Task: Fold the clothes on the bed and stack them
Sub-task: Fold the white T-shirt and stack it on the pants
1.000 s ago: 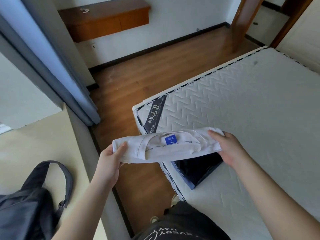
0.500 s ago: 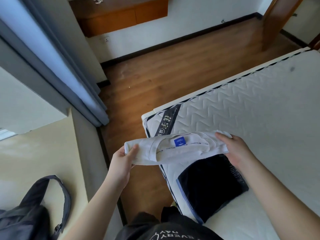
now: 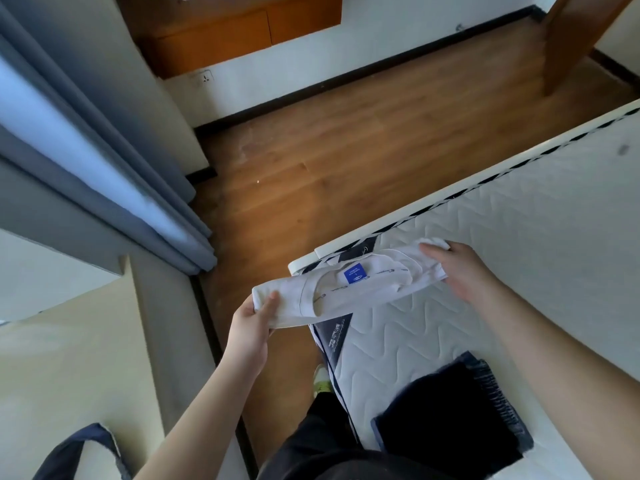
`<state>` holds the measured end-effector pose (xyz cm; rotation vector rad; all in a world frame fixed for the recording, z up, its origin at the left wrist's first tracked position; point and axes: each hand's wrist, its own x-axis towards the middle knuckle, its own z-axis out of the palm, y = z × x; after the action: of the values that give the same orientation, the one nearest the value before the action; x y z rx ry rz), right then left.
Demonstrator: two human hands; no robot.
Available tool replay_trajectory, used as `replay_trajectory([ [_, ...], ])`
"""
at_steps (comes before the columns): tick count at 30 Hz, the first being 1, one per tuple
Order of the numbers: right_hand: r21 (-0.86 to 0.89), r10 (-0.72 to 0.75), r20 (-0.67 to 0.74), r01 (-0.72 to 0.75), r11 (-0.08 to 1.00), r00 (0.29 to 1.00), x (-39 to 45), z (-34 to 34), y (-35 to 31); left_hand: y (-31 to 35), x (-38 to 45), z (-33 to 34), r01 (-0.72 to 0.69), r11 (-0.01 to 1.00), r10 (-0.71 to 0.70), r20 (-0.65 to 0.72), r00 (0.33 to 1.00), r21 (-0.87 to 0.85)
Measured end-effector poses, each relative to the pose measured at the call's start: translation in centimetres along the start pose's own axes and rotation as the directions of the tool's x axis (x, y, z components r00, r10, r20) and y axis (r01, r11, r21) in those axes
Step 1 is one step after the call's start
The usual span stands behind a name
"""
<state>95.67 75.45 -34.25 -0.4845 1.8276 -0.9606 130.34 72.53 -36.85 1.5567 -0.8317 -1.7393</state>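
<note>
While the folded white shirt (image 3: 349, 289) hangs between 2 hands over the corner of the mattress (image 3: 519, 254), it reads as light, soft cloth that will sag and unfold wherever it goes unsupported. The left hand (image 3: 251, 327) pinches its outer end, off the mattress edge, thumb on top. The right hand (image 3: 457, 271) holds the other end above the quilted surface, fingers wrapped over the folded layers. Holding both short ends keeps the folds together; a 1-handed hold at the middle would likely let the ends droop. A dark folded garment (image 3: 450, 420) lies on the mattress nearer the person, well apart from the shirt, likely the base of the stack.
</note>
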Motion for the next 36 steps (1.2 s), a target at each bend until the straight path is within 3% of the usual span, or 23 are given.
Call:
replay_trajectory([
  [6, -0.038, -0.017, 0.01, 0.017, 0.999, 1.0, 7.2, 2.8, -4.2, 3.9, 7.8, 0.9, -0.045, 0.999, 0.045, -0.046, 0.998, 0.007],
  [10, -0.047, -0.029, -0.028, 0.028, 0.999, 0.999, 10.7, 2.5, -3.6, 3.2, 10.3, 2.2, -0.045, 0.999, 0.046, -0.019, 0.999, 0.024],
  [15, -0.069, 0.053, -0.151, -0.064, 0.996, 0.987, 14.6, 1.2, 0.9, -3.3, 11.6, 5.4, 0.155, 0.988, -0.153, -0.083, 0.985, 0.015],
  [18, -0.124, 0.153, -0.174, -0.176, 0.977, 0.973, 16.4, 0.5, 6.0, -8.8, 11.9, 6.9, 0.304, 0.953, -0.302, -0.128, 0.945, -0.008],
  [21, -0.228, 0.161, -0.207, -0.207, 0.951, 0.965, 16.7, -0.7, 11.4, -14.0, 11.6, 7.8, 0.399, 0.917, -0.397, -0.142, 0.907, -0.015],
  [30, -0.322, 0.195, -0.193, -0.25, 0.913, 0.962, 14.5, -4.3, 24.0, -26.2, 8.7, 7.9, 0.495, 0.869, -0.491, -0.176, 0.853, -0.027],
  [36, -0.514, 0.089, -0.178, -0.169, 0.841, 0.98, 13.7, -6.2, 27.9, -31.2, 7.8, 7.4, 0.539, 0.837, -0.515, -0.202, 0.833, 0.092],
])
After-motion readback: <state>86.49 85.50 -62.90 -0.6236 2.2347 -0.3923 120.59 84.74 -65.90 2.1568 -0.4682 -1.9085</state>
